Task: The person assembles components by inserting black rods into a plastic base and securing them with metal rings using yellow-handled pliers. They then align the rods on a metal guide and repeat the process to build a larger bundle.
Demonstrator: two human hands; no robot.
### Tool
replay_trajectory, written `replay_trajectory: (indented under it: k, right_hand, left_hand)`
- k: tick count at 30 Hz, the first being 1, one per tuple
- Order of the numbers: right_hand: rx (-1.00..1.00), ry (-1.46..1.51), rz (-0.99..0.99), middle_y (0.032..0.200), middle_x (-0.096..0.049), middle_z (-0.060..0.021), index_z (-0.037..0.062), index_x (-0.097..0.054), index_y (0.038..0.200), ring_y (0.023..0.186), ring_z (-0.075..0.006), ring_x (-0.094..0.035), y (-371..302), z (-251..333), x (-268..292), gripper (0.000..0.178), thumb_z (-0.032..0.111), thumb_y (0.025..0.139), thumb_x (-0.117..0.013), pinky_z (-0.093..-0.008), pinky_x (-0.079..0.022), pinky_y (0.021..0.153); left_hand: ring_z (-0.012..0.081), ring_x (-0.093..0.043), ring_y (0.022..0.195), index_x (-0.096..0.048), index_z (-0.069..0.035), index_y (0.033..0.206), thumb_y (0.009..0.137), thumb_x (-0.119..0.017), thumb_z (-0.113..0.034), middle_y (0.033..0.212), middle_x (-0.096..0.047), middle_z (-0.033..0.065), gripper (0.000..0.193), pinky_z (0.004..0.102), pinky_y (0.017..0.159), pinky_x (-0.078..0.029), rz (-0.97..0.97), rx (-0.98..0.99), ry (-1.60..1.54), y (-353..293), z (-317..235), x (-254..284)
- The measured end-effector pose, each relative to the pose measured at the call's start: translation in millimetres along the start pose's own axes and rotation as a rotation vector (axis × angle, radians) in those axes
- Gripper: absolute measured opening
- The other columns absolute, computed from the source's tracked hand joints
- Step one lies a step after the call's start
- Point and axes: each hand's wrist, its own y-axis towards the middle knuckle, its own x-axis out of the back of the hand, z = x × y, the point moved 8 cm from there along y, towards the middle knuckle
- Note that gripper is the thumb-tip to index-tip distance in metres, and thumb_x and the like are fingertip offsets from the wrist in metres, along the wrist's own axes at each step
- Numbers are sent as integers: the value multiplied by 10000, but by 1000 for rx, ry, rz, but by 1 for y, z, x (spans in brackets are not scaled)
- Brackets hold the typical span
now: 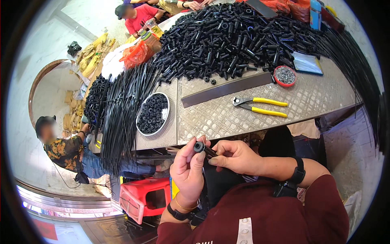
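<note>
Just off the table's near edge, my left hand (pixel 188 171) pinches a short black plastic tube (pixel 198 147) with a round, ringed end between thumb and fingers. My right hand (pixel 239 157) closes on the other end of the same tube, thumb against its side. The tube lies tilted between both hands, its round end turned up. Nearest to my hands on the table is a pair of cutting pliers (pixel 262 106) with yellow handles. Left of them, a white bowl (pixel 167 106) holds many small black rings.
A large heap of black tubes (pixel 227 44) covers the far table. A dark flat bar (pixel 227 90) lies before it, beside a red dish (pixel 285 86) of small grey pieces. Long thin black strips (pixel 126 114) overhang the left edge. A red stool (pixel 152 187) stands below; co-workers sit left and far.
</note>
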Motion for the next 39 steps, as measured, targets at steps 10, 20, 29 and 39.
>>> replay_trajectory:
  k: [10,20,29,39]
  right_hand:
    - [293,-402,-128,743,-519,-84,9,-501,803,665,-162,-528,-2,8,-2,210,162,858,-633,-290,-434,610]
    - [289,-755,-141,764,-480,-166,2,-458,807,690,-338,-510,0,31,0,174,130,877,-554,-395,-417,614]
    - [263,-688,-63,752,-484,-155,2,-453,785,671,-322,-504,-1,27,-7,203,138,869,-577,-377,-424,623]
    - [395,-696,-84,818,-531,-166,3,-528,860,774,-349,-555,-1,29,-17,141,139,876,-562,-386,-466,672]
  left_hand:
    - [105,-608,842,-521,37,1105,796,-628,62,996,-641,127,328,201,702,-468,-66,-160,330,4,3,13]
    - [153,-618,837,-553,14,1041,804,-664,-26,987,-640,135,265,255,763,-498,-19,185,-129,24,24,2]
    - [185,-600,882,-556,-12,980,813,-675,-120,931,-629,111,232,314,825,-471,234,262,-205,21,31,10]
    - [202,-563,983,-358,-60,981,904,-463,10,936,-595,127,148,453,1021,-323,180,-50,288,11,9,-9]
